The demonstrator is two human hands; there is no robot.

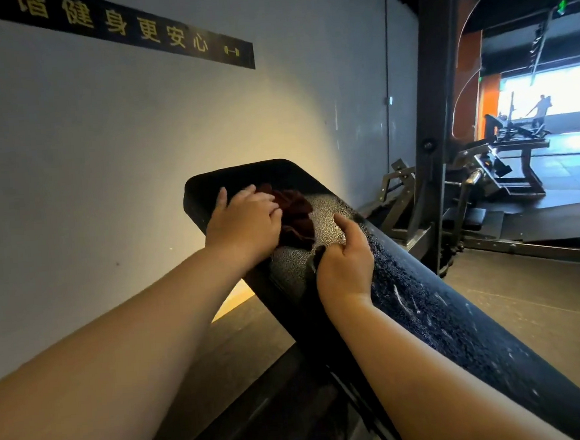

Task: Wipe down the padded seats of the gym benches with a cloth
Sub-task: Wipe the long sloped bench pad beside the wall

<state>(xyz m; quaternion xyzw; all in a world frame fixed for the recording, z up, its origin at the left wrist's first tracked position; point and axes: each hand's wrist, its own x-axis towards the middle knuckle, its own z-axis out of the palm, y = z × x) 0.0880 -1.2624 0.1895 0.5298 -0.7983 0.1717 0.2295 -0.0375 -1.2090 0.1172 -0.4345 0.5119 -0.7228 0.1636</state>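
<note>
A person is leaning over an inclined black padded bench (424, 299) in a dim gym, both bare arms reaching fwd. The left hand (244, 223) is lying on a crumpled dark red cloth (297, 219) near the pad's upper end — fingers curled over the fabric's left edge, gripping it, w/ most of the cloth bunching out to the right of the knuckles. The right hand (344, 260) is resting on the pad just below and right of the cloth, not touching it; fingers are loosely bent, thumb extended toward the fabric, and whether they are pinching the small dark strap beneath cannot be told. The pad's pebbled surface is glinting between the two hands. On the grey wall (121, 138) behind — a black strip sign (152, 33) is showing yellow characters "健身更安心" beside a small dumbbell icon. Weight machines (484, 172) are standing at right.
</note>
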